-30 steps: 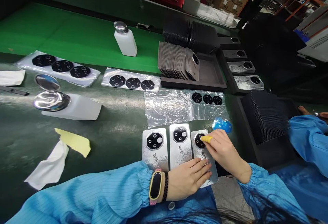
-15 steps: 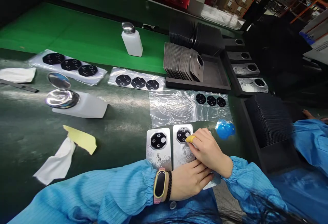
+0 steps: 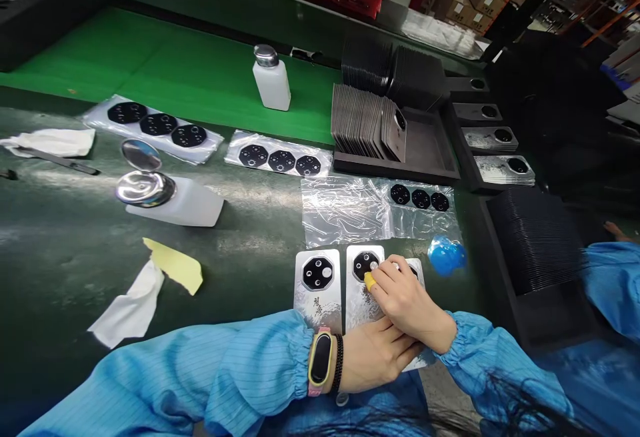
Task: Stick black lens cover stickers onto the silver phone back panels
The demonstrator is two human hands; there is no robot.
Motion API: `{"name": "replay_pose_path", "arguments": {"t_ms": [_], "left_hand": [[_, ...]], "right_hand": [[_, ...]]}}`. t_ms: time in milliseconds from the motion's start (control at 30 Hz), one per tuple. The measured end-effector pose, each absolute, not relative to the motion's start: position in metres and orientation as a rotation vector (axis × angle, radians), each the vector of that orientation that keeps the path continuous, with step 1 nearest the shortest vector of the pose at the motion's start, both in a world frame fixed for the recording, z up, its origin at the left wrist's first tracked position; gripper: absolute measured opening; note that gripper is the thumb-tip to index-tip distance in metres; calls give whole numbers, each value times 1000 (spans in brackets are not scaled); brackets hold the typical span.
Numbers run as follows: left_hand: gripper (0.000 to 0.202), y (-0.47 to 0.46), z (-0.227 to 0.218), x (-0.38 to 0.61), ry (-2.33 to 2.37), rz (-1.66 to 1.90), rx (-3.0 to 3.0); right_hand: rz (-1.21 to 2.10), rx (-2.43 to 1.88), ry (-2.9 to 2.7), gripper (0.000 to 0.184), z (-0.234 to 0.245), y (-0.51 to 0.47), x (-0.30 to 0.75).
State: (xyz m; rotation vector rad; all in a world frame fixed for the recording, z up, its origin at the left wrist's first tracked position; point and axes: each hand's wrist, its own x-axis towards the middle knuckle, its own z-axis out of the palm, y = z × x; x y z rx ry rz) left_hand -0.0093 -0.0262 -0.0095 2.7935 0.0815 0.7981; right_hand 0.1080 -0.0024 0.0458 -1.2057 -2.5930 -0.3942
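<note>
Script on the left cover (image 3: 318,285) looks Chinese, unreadable; right hand (image 3: 407,303), fingers bunched, presses the middle cover (image 3: 359,303); left hand (image 3: 375,355) lies flat, open.

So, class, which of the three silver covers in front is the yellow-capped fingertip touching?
The middle cover: the fingertip of the right hand rests at its black camera plate. The left cover lies clear of it; the right cover is mostly hidden.

Bare worktop (image 3: 240,250) lies open left of the three back covers (image 3: 319,287). Ahead, crinkled film (image 3: 345,210) and a blue blob (image 3: 447,255) crowd close. A black tray (image 3: 537,240) walls off the right.
</note>
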Motion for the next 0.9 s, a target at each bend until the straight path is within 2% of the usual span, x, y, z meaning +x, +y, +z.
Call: {"name": "replay_pose_path", "arguments": {"t_ms": [400,633,733,900], "left_hand": [[40,-26,-9,-10,89,736,2841],[29,-25,-9,-10,84,781,2797],[32,-24,-8,-9,108,809,2789],[40,-22,-5,-9,117,833,2805]], "right_hand": [[-415,-1207,-2657,45,51,-2,111],[-391,-1231,-2665,44,49,-4,113],[-369,-1228,-2651,44,49,-4,114],[-128,-1304,-2591,34,52,2,118]]}}
